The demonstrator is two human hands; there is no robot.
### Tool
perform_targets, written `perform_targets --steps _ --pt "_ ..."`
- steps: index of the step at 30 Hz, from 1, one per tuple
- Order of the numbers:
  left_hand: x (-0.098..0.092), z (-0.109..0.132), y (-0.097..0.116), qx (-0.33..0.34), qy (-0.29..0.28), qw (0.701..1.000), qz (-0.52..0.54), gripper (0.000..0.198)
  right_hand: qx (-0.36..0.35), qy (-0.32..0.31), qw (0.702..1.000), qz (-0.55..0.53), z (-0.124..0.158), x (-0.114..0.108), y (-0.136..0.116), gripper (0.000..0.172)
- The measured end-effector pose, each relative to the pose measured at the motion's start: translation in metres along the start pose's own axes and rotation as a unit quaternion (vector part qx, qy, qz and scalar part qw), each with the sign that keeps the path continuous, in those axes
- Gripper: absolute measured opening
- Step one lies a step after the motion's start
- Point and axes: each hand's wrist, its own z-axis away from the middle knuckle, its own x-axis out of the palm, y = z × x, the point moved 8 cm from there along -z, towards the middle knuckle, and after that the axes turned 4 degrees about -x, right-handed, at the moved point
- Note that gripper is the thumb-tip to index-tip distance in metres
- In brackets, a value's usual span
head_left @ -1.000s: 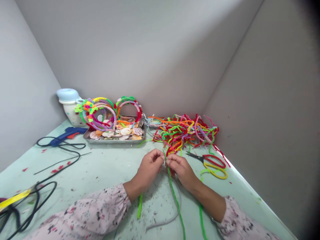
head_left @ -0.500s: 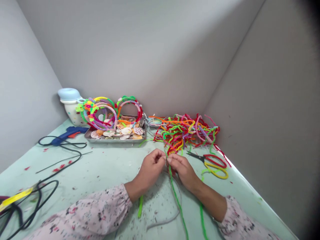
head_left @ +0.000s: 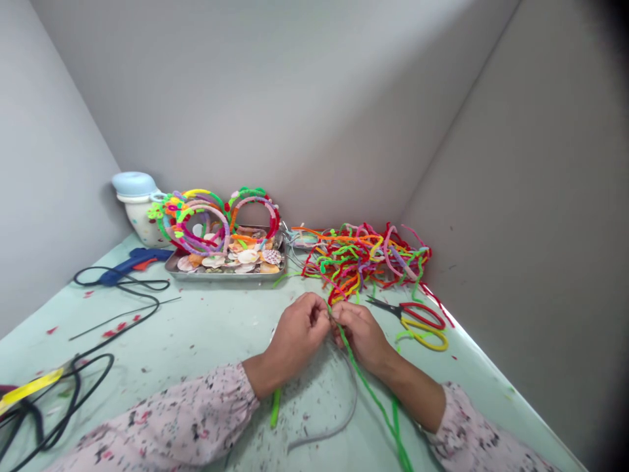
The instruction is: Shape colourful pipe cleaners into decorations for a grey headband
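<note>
A long green pipe cleaner (head_left: 367, 385) runs from my fingertips down toward the front of the table. My left hand (head_left: 301, 334) pinches its upper end, fingers curled. Right beside it, my right hand (head_left: 361, 333) pinches the same end between thumb and forefinger. The two sets of fingertips nearly touch, so the exact grip is partly hidden. Beneath the hands a grey cord or pipe cleaner (head_left: 352, 400) curves over the table. A short light-green piece (head_left: 276, 408) lies under my left wrist. Past my right hand rest scissors (head_left: 423, 324) with red and yellow handles.
Behind the hands lies a tangled heap of coloured pipe cleaners (head_left: 363, 255). A metal tray (head_left: 226, 278) holds shells and several colourful headbands (head_left: 204, 223). At left are a blue glue gun (head_left: 132, 263), its black cord (head_left: 147, 316) and a white container with a blue lid (head_left: 140, 210).
The green pipe cleaner's hanging length has swung right, toward another green strand. My left hand has shifted slightly right, and both hands still pinch the upper end.
</note>
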Motion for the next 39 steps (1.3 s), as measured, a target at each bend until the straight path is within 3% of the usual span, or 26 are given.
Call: perform_targets --steps 4,8,16,27,34,39 --pt "-0.003 -0.003 -0.01 -0.041 0.01 0.997 0.062 0.008 0.0 0.016 0.999 -0.035 0.0 -0.003 0.003 0.015" --pt "0.003 -0.002 -0.009 -0.059 -0.025 0.988 0.137 0.013 -0.011 0.021 1.0 -0.016 -0.001 -0.003 0.001 0.016" --pt "0.01 -0.002 -0.01 -0.082 -0.053 0.977 0.189 0.018 -0.005 -0.004 1.0 0.026 0.0 0.001 -0.001 0.018" --pt "0.017 -0.001 -0.017 -0.104 -0.094 0.974 0.175 0.025 -0.012 -0.009 1.0 0.005 0.001 0.005 -0.005 0.015" --pt "0.022 0.001 -0.013 -0.088 -0.11 0.976 0.166 0.02 -0.02 0.063 0.998 -0.005 -0.002 -0.009 -0.009 0.013" --pt "0.016 0.0 -0.013 -0.089 -0.08 0.974 0.191 0.017 -0.016 0.044 0.998 -0.038 -0.004 -0.008 -0.001 0.012"
